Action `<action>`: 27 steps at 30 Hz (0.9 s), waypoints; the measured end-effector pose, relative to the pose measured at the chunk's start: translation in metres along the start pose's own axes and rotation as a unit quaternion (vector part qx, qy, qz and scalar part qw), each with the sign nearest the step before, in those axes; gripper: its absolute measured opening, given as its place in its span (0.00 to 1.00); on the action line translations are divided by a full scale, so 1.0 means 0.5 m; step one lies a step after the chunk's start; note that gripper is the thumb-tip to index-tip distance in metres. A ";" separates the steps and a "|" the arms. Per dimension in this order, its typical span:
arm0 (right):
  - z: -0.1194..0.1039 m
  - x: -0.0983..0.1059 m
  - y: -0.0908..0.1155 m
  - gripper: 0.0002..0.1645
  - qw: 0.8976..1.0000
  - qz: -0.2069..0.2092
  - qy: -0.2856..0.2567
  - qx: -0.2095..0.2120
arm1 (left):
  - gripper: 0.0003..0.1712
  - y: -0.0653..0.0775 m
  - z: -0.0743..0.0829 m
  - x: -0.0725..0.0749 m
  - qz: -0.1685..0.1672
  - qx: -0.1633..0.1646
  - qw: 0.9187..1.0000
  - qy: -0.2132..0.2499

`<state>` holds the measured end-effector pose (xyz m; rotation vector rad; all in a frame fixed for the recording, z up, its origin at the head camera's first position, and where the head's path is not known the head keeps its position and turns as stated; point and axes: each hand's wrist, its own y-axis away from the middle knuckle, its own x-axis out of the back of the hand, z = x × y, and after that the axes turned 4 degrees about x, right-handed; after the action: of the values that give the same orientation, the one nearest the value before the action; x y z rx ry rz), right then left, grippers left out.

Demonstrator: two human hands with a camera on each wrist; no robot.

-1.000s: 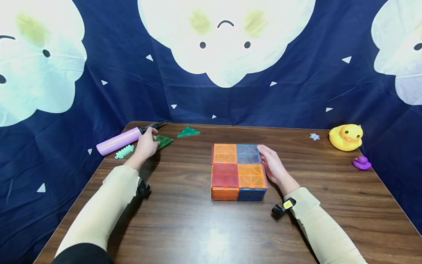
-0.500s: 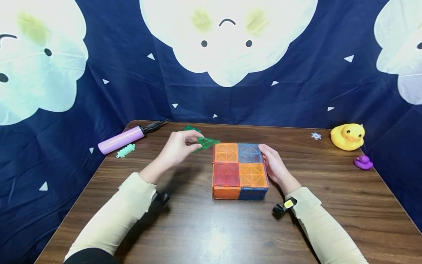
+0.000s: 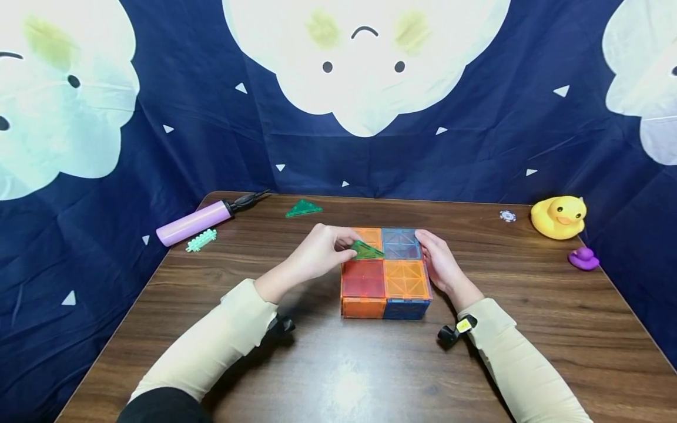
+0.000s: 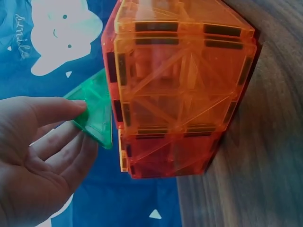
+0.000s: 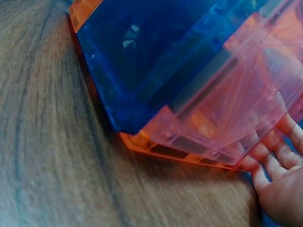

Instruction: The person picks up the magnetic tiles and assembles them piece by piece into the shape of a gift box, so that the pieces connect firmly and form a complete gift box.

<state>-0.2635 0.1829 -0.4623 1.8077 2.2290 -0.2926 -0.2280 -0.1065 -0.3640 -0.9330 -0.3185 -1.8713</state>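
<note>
My left hand [image 3: 321, 252] pinches a green triangular magnetic tile [image 3: 366, 251] between thumb and fingers. In the head view the tile overlaps the back left top square of a box built of clear magnetic tiles [image 3: 362, 279]. That box has orange, blue and red squares on top, with orange and dark blue ones in front. Seen from the left wrist, the green tile [image 4: 97, 111] is held right by the box's top edge. My right hand [image 3: 441, 267] rests against the right side of the box, fingers extended along it [image 5: 279, 156].
A second green triangle [image 3: 304, 208] lies behind, left of the box. At the left are a purple hand pump [image 3: 194, 223] and a mint-green knobbly strip [image 3: 201, 240]. A poker chip [image 3: 508, 216], a yellow duck [image 3: 559, 217] and a small purple duck [image 3: 583, 258] sit at the right.
My left hand has lifted the green triangle from near the pump and carried it right, to over the box. My right hand has stayed at the box's side.
</note>
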 end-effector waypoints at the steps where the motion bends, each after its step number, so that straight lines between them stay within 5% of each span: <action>1: 0.000 0.000 0.000 0.11 1.000 0.000 0.000 0.000 | 0.13 -0.001 0.000 -0.002 -0.003 -0.001 1.000 -0.004; 13: 0.001 0.004 -0.003 0.11 1.000 0.000 -0.001 -0.003 | 0.14 -0.007 -0.010 -0.010 -0.011 0.002 1.000 -0.017; 18: 0.001 0.006 -0.001 0.11 1.000 0.002 0.001 -0.003 | 0.18 -0.015 -0.025 -0.007 -0.005 0.005 0.999 0.037; 23: 0.000 0.007 0.000 0.12 1.000 0.005 0.004 -0.006 | 0.19 -0.044 -0.078 0.031 0.080 0.026 0.994 0.076; 27: -0.001 0.008 -0.001 0.12 1.000 0.002 0.007 -0.007 | 0.16 -0.079 -0.174 0.066 0.162 0.074 0.984 0.034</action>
<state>-0.2648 0.1866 -0.4629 1.8122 2.2319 -0.2637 -0.3095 -0.1593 -0.3917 -0.7678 -0.2446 -1.5557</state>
